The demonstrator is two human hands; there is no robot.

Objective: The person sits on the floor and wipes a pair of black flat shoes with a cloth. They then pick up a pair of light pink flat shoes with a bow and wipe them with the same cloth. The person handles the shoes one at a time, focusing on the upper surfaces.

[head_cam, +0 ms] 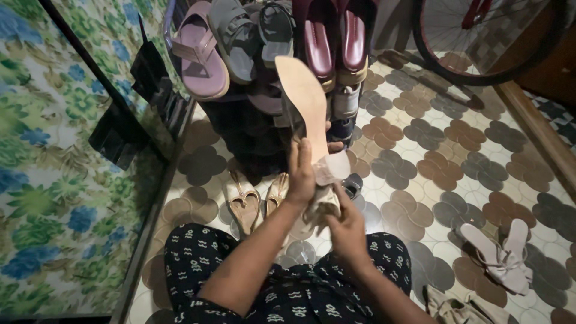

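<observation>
Beige heeled sandal held sole-up above the patterned floor, just before the shoe rack. Left hand closed around its front strap; right hand gripping a pale cloth pressed beneath the strap. Best done, by judgement, with the sandal steady and the cloth drawn in short, firm strokes. Gold sandals lying below near the rack's foot; pale heels toward the floor's right edge. No packages, labels or signs visible.

Left hand grips a beige heeled shoe, sole up, while the right hand presses a pale cloth against it, right before the packed shoe rack.
</observation>
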